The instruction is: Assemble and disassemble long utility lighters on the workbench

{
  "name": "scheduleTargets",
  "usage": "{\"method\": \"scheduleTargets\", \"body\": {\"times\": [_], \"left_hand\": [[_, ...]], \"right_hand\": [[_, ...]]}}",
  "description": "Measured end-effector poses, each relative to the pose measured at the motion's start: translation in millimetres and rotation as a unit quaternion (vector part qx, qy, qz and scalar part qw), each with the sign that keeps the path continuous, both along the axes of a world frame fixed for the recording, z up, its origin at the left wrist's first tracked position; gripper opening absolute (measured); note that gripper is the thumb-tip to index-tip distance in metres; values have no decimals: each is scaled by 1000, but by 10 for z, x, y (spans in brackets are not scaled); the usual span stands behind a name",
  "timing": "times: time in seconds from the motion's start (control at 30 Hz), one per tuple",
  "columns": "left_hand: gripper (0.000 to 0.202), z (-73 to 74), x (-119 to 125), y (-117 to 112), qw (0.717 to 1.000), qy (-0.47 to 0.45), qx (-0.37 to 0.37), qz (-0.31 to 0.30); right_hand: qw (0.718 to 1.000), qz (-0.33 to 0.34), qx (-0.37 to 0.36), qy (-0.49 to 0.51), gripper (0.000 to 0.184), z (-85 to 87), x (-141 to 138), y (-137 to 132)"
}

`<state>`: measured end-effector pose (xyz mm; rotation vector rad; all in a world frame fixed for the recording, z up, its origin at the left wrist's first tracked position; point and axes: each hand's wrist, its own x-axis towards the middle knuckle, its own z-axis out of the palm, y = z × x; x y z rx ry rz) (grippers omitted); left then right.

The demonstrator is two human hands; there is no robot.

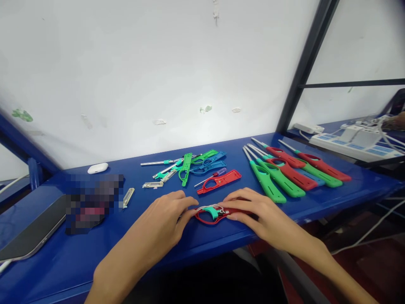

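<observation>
A red lighter shell half point(211, 215) with a teal trigger and thin wire inside lies near the front edge of the blue table point(221, 240). My left hand point(167, 215) pinches its left end with closed fingertips. My right hand point(253, 209) lies over its right part, fingers curled down and pressing on it. Just behind lies another red shell half point(221, 180) and a small screwdriver point(211, 176).
Loose green and blue shell halves and metal tubes point(186, 165) lie mid-table. Several finished red and green lighters point(287, 171) are lined up at right. A phone point(34, 230), a white earbud case point(98, 168) and a small metal part point(128, 197) sit left. Power strips point(351, 141) rest on the far right bench.
</observation>
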<state>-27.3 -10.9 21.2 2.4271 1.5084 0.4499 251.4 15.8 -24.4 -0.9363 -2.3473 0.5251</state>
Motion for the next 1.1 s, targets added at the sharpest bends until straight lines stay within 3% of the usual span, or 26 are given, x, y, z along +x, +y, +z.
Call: {"method": "scheduleTargets", "body": {"times": [0.27,1.1], "left_hand": [[30,-36,158,113,1000,-6,-9,-11],[23,-116,185,141,1000,-24,10,-11]], "right_hand": [[1000,-11,-24,9,27,-9,-4,11],[999,-7,-16,34,22,-43,23,12]]}}
